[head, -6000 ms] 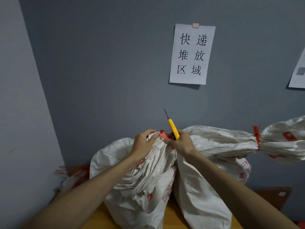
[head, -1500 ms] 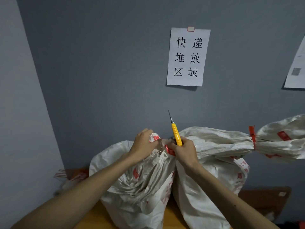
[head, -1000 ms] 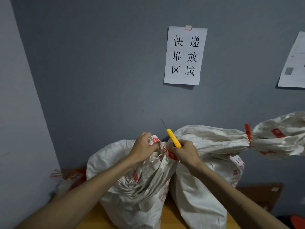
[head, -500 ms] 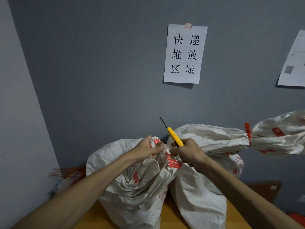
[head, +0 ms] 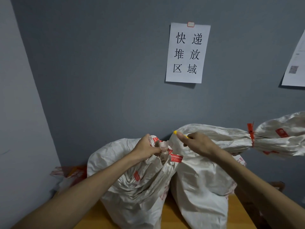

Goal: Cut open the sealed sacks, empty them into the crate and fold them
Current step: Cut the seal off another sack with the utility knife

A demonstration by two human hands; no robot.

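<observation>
**Left hand (head: 146, 148) clutches a sack neck, right hand (head: 198, 143) holds a yellow cutter (head: 180, 134)**

Left hand fingers curl tight round the bunched neck of the left sack (head: 130, 182), squeezing the white weave together. A red label strip (head: 176, 158) hangs from that neck, just right of the knuckles. The right hand is near but apart from the left hand, clenched round the cutter. Only the tool's yellow end shows past the thumb, pointing up and left, and whether a blade is out cannot be told. Below this hand stands the right sack (head: 203, 187), touching the left sack along its side. Both sacks stand upright on the wooden surface (head: 171, 219), with the grey wall (head: 99, 80) close behind. A third sack (head: 231, 138) lies across behind the right hand, its neck cinched by a red tie (head: 250, 134) and its loose end running off to the right. A crumpled red-and-white heap (head: 69, 172) sits low beside the left sack, toward the surface's left edge. On the wall hang a paper sign (head: 187, 53) with black characters and a second sheet (head: 295, 63)
</observation>
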